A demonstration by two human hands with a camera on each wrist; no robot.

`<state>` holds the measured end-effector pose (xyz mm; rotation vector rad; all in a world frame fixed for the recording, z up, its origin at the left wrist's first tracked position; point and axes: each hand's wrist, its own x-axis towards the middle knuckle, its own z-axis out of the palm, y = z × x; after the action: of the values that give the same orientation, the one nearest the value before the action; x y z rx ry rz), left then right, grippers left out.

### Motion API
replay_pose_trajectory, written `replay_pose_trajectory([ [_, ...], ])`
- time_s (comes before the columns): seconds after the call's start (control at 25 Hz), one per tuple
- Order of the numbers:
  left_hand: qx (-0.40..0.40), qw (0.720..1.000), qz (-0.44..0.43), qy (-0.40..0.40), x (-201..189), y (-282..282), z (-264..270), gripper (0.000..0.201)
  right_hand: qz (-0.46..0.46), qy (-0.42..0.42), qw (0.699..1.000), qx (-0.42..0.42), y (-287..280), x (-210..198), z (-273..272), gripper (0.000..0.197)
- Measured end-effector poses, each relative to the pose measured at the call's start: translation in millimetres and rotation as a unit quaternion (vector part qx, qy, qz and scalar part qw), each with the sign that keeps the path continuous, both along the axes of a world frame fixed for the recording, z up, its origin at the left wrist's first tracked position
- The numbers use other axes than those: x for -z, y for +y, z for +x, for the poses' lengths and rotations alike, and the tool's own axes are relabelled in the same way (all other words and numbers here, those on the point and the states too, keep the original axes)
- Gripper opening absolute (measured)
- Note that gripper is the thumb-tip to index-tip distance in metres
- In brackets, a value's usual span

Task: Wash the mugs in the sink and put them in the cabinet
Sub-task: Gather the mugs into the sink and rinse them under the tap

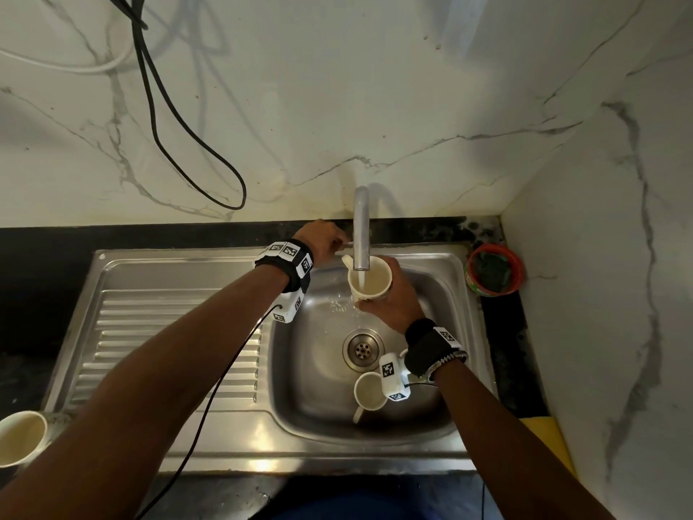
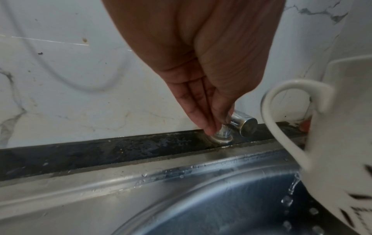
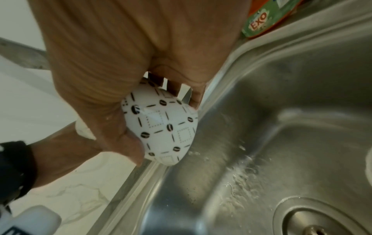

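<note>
Your right hand (image 1: 390,294) wraps around a patterned white mug (image 1: 369,277), fingers curled about its body, holding it under the tap spout (image 1: 362,234) above the sink (image 1: 187,287) basin. Water runs into the mug and spills over its edge, splashing down beside the drain (image 1: 363,349). Your left hand (image 1: 324,238) is at the tap handle (image 2: 241,124) by the wall, fingers (image 2: 198,116) straight and bunched, pinching it. A second mug (image 1: 371,392) lies in the basin near the drain, just under your right wrist. A third mug (image 1: 18,437) stands at the drainboard's near-left corner. A red-rimmed tub (image 1: 494,270) sits beside the sink's far-right corner.
</note>
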<state>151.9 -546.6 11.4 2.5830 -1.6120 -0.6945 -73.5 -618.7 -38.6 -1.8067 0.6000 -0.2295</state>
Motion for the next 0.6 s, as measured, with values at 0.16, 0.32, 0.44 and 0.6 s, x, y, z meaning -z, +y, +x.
replay_pose_trajectory([
  [0.16,0.048,0.997,0.058,-0.035,-5,-9,-7,0.025,-0.033,0.028,0.995,-0.086,-3,0,-3,0.087],
  [0.32,0.067,0.993,0.080,-0.061,-5,-12,-11,0.033,-0.030,0.032,0.996,-0.078,-6,7,-4,0.090],
  [0.44,0.068,0.994,0.062,-0.061,-8,-12,-10,0.033,0.001,0.036,0.998,-0.058,-4,11,-5,0.092],
  [0.6,0.024,0.998,0.042,-0.039,-19,-27,-17,0.021,0.107,0.061,0.992,0.012,7,19,-5,0.095],
])
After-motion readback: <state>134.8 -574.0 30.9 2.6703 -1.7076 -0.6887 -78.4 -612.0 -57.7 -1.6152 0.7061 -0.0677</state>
